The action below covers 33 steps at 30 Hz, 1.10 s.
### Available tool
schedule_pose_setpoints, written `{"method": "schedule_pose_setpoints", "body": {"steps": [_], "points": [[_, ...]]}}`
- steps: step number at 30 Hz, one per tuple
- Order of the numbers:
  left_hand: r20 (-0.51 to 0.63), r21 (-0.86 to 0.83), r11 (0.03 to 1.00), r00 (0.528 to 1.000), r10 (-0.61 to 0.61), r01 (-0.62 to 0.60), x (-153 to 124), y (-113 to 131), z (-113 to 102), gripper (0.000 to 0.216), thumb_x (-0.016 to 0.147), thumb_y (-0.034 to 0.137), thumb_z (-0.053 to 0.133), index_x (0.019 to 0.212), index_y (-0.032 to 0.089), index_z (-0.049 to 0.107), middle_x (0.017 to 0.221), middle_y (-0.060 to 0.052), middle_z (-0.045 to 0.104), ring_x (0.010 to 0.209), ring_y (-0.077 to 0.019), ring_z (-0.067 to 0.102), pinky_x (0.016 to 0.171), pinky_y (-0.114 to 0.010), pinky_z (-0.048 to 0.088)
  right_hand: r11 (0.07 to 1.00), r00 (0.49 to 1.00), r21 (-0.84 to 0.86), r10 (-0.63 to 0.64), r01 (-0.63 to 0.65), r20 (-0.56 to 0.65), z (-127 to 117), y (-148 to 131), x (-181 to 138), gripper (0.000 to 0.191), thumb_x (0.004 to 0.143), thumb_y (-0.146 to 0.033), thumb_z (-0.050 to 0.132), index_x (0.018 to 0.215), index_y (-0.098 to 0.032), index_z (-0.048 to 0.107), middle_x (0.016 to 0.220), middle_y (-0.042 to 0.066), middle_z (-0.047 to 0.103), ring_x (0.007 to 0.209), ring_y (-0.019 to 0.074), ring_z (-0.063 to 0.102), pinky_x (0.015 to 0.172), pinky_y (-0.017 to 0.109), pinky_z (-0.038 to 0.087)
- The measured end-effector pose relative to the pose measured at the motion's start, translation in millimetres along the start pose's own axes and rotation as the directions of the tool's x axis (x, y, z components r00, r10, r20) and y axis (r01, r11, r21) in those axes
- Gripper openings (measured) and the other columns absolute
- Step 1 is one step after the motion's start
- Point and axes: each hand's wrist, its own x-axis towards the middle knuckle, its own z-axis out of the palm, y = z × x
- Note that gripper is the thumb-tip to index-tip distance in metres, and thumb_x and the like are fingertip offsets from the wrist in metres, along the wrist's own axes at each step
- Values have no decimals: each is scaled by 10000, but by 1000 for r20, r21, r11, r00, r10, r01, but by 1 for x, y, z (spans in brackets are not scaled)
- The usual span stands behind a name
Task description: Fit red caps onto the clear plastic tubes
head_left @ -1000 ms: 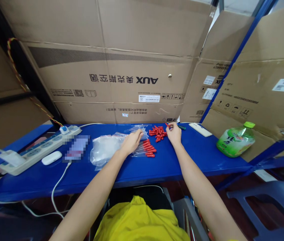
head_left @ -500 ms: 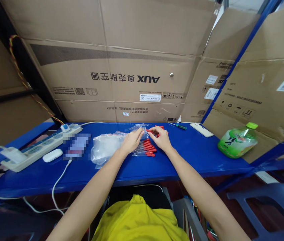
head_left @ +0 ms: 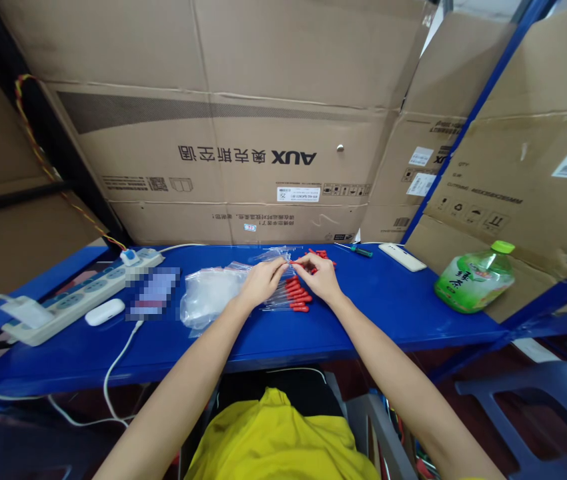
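My left hand [head_left: 262, 280] is closed, its fingertips pinched at the glass end of a dropper. My right hand [head_left: 319, 277] is closed on that dropper's red rubber bulb [head_left: 294, 262], thumb and forefinger together. The fingertips of both hands nearly meet, and most of the glass is hidden behind my left fingers. Between and below my hands lies a row of glass droppers with red bulbs [head_left: 299, 298], bulbs to the right. More red bulbs [head_left: 319, 253] show behind my right hand. Beyond my left hand are loose clear glass tubes [head_left: 272, 253]. Clear plastic bags [head_left: 211, 293] lie left of my left wrist.
On the left of the blue table [head_left: 363, 320] are a power strip [head_left: 91, 290], a white earbud case [head_left: 105, 311] and a blurred-out phone [head_left: 156, 292]. A screwdriver [head_left: 362, 251], a white phone-like slab [head_left: 402, 257] and a green-labelled bottle [head_left: 476, 280] lie right.
My hands have come slightly closer together. A red bulb now shows between my fingertips, and more red bulbs are uncovered behind my right hand. The camera view has shifted slightly.
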Motion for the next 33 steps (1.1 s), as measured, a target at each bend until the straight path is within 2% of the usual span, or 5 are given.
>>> {"method": "schedule_pose_setpoints", "body": {"steps": [11,19,33], "points": [[46,-16,1000,999,13,-12,0,-2,-4,386,1114,433,392,1000,223,695,908,-54,758,839,-215,705,733,-276,440,999,1000,47,19,-19,18,1,2,0,229,931,-433,709,906,-217,782,826,49,784,655,187,672,644,323,548],[61,77,997,998,0,-5,0,-2,-5,368,1109,436,397,1041,248,706,967,-60,778,907,-240,728,733,-279,451,1000,999,8,-10,9,36,0,7,-1,235,946,-439,708,942,-229,812,858,57,788,679,191,668,664,331,546],[124,161,987,992,-1,-19,0,-3,-8,356,1109,427,404,1058,255,711,949,-66,774,884,-246,731,718,-279,443,999,996,-1,-49,50,74,-3,6,0,179,951,-376,725,941,-225,821,843,56,778,685,193,668,678,326,537]]}}
